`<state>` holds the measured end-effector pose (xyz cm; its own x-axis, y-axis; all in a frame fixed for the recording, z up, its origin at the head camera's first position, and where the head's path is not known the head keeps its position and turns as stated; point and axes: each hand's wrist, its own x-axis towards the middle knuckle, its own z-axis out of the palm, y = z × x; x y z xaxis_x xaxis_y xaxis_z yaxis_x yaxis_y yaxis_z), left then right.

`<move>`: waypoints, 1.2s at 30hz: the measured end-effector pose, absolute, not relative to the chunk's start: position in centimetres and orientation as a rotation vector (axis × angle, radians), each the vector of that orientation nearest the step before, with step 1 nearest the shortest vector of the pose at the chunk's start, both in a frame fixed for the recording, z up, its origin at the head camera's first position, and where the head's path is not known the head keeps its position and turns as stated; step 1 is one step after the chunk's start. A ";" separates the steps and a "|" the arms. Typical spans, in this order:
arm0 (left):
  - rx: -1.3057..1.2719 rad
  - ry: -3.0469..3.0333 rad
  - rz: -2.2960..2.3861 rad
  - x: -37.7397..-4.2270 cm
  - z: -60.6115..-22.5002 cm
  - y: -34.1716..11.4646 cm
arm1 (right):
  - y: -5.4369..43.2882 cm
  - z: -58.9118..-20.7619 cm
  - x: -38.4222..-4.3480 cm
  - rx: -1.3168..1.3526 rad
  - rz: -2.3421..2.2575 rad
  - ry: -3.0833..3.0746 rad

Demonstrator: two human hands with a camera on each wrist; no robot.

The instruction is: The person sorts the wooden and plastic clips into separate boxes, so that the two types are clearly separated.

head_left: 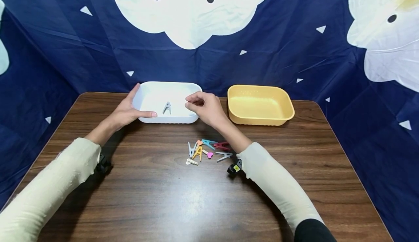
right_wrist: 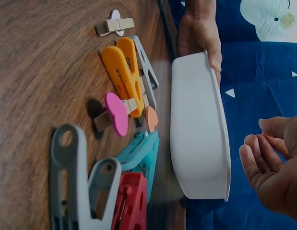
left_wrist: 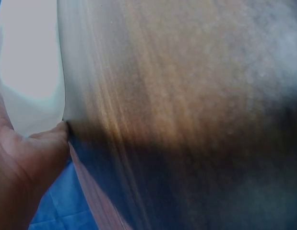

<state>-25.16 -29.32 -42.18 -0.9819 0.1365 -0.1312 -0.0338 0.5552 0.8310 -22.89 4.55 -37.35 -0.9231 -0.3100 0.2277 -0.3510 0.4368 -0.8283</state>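
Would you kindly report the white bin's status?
Left hand touching white bin. Right hand at its right end, apparently empty. Gray clothespin inside. No obstruction visible.

Head and close wrist views share a tray (head_left: 170, 120)

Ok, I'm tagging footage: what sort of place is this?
Probably a makeshift filming booth: printed blue cloth hangs behind and beside a table, and a wrist camera is in view.

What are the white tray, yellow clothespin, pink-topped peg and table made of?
White tray: probably smooth plastic, with a thin, even rim.
Yellow clothespin: likely plastic, evenly coloured, slots in its arms.
Pink-topped peg: pale body, apparently bare wood; top unclear.
Table: glossy brown wood grain; solid wood or laminate, I can't tell.
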 end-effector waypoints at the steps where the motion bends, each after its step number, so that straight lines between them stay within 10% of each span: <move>1: 0.086 2.611 1.397 -25.2 -42.2 -29.4 | 4.6 -37.4 -22.8 0.603 1.535 -2.628; 36: 0.080 2.616 1.378 -25.3 -42.3 -29.4 | 7.3 -38.7 -21.7 0.559 1.555 -2.644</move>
